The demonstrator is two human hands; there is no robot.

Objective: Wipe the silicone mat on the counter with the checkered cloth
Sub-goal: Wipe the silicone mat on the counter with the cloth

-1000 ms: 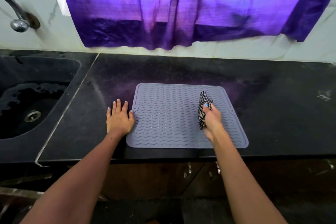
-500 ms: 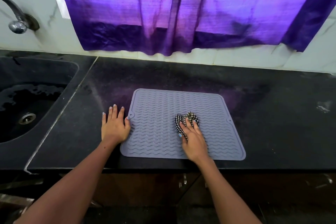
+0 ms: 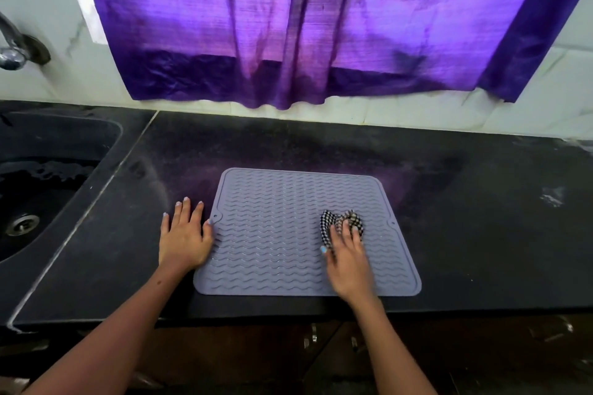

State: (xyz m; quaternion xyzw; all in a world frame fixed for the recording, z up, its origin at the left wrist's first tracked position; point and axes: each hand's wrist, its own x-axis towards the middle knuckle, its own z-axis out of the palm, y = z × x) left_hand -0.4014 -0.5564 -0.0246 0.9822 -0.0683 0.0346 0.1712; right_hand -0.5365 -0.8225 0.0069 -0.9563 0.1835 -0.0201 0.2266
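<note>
A grey silicone mat (image 3: 272,234) with wavy ridges lies flat on the black counter (image 3: 481,234), near its front edge. A bunched black-and-white checkered cloth (image 3: 330,221) sits on the right half of the mat. My right hand (image 3: 348,263) lies palm down over the cloth's near side, its extended fingers pressing it onto the mat; the hand looks slightly blurred. On the counter my left hand (image 3: 184,237) rests flat against the mat's left edge, the thumb touching the rim beside a small tab.
A dark sink (image 3: 48,189) with a metal drain and some water is set into the counter at the left, under a wall tap (image 3: 12,48). A purple curtain (image 3: 305,26) hangs over the white tiled wall behind. Cabinet doors sit below the counter edge.
One second ago my right hand held the cloth upright; it then pressed it flat, slid left toward the mat's middle, and has now moved back right. My left hand stayed put.
</note>
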